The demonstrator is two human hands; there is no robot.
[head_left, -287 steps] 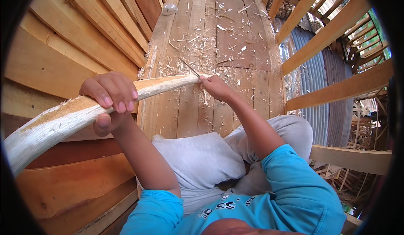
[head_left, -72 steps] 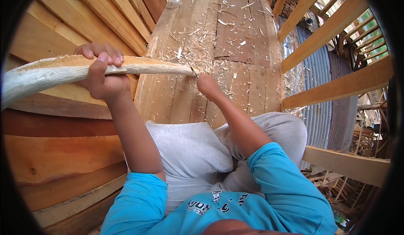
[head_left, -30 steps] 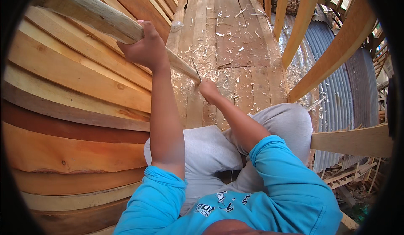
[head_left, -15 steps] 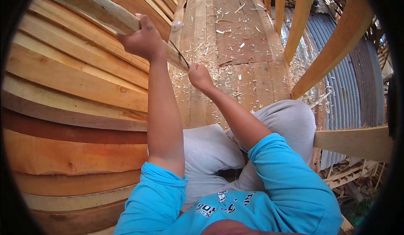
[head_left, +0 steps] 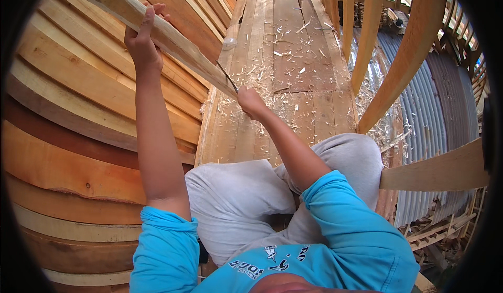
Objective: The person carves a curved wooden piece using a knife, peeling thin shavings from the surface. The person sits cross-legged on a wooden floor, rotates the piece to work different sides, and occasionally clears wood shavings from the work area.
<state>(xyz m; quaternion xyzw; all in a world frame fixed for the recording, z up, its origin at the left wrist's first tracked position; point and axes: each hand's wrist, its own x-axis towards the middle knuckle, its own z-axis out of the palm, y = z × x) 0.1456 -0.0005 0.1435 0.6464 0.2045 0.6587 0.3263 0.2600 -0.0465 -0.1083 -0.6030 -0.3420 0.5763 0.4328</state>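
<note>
A long, rough-edged piece of wood [head_left: 183,49] slants from the upper left down toward the middle of the view. My left hand [head_left: 142,41] holds it partway along, thumb on the near side and fingertips showing past the far edge. In my right hand [head_left: 252,103], closed round a handle that the fingers hide, is a knife with a thin dark blade [head_left: 227,75]. The blade crosses the lower end of the wood; whether it bites into the surface I cannot tell. Pale shavings [head_left: 277,83] lie scattered on the boards beyond my right hand.
Stacked planks [head_left: 73,177] rise close along my left side. Beneath and ahead runs a plank floor [head_left: 314,115]. Upright wooden posts [head_left: 408,57] line its right edge, with corrugated metal sheets [head_left: 424,115] beyond. A wooden beam [head_left: 435,168] sits beside my right knee.
My left hand has shifted left and now grips the wood with its thumb raised. The wood shows more of its broad side. My right hand, still holding the knife, has moved slightly nearer.
</note>
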